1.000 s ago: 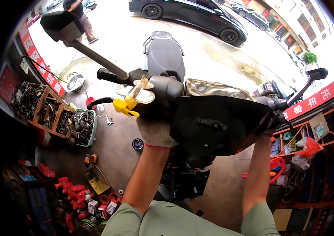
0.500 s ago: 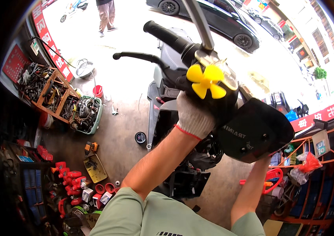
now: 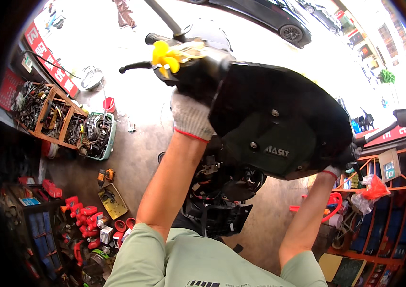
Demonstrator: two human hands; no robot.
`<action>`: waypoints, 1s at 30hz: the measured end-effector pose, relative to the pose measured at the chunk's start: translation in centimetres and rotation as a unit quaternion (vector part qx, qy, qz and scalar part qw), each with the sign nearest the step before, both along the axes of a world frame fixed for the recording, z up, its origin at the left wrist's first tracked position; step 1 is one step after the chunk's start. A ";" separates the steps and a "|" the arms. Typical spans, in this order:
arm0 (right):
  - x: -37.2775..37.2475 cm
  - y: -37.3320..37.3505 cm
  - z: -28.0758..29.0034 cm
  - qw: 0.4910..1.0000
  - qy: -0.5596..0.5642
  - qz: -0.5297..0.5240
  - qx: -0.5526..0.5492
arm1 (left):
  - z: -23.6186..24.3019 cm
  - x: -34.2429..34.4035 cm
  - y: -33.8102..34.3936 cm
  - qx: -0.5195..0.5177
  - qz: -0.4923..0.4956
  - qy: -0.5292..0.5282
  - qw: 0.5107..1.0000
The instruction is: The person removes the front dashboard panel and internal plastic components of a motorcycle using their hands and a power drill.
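A scooter's handlebar assembly with a dark front cover [image 3: 279,98] fills the upper middle. My left hand [image 3: 191,115], in a white knit glove with red cuff, is closed on the assembly beside the cover's left edge, fingertips hidden. Above it sit a yellow toy propeller [image 3: 165,58] and a black brake lever [image 3: 136,65]. My right hand [image 3: 331,171], gloved alike, reaches under the cover's lower right, below the right mirror [image 3: 405,117], its fingers out of sight. Exposed wiring and black body parts [image 3: 212,172] show beneath.
Wooden tool crates [image 3: 45,112], a green tub [image 3: 110,138], drill [image 3: 109,176], yellow tray [image 3: 119,208] and red bottles [image 3: 88,210] crowd the left floor. Orange shelving [image 3: 394,253] stands right. Outside are a person's legs [image 3: 124,14] and a dark car [image 3: 270,24].
Since half a second ago the handlebar assembly has swung leftward and up with both my hands, its cover showing broader. The right mirror has come back into sight.
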State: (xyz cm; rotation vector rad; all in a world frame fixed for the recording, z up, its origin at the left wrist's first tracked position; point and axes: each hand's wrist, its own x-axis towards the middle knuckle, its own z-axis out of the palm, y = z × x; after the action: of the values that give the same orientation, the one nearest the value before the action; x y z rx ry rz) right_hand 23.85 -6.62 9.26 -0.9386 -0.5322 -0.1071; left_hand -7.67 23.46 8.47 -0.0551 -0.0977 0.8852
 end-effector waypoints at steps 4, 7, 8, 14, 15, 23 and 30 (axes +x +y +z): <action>0.2 2.9 0.7 0.986 -0.095 -0.071 -0.121 | -1.3 -0.8 0.9 0.060 0.020 -0.058 0.996; 0.1 5.0 1.4 0.951 -0.185 -0.114 -0.218 | -2.1 -0.9 1.8 0.096 0.050 -0.030 0.994; 0.1 5.8 1.6 0.935 -0.218 -0.130 -0.247 | -2.4 -0.9 2.0 0.105 0.057 -0.024 0.993; -3.0 10.2 4.1 0.962 0.074 0.260 0.048 | -3.4 -1.1 2.9 0.126 0.080 -0.006 0.989; -2.8 10.4 4.3 0.959 0.051 0.278 0.031 | -3.3 -1.1 2.8 0.128 0.079 -0.008 0.989; 5.7 9.6 -0.7 0.966 -0.128 -0.023 -0.225 | -2.8 -0.5 2.7 0.142 0.085 -0.018 0.986; 8.3 6.7 -3.9 0.862 -0.306 -0.144 -0.377 | -2.2 1.4 2.6 0.144 0.083 -0.032 0.986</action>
State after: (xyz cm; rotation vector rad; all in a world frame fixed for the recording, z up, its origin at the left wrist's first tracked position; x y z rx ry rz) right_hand 32.16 0.03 5.36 -1.7744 -1.0612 -0.5070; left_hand -6.24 26.05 6.25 0.1967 -0.2926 1.0284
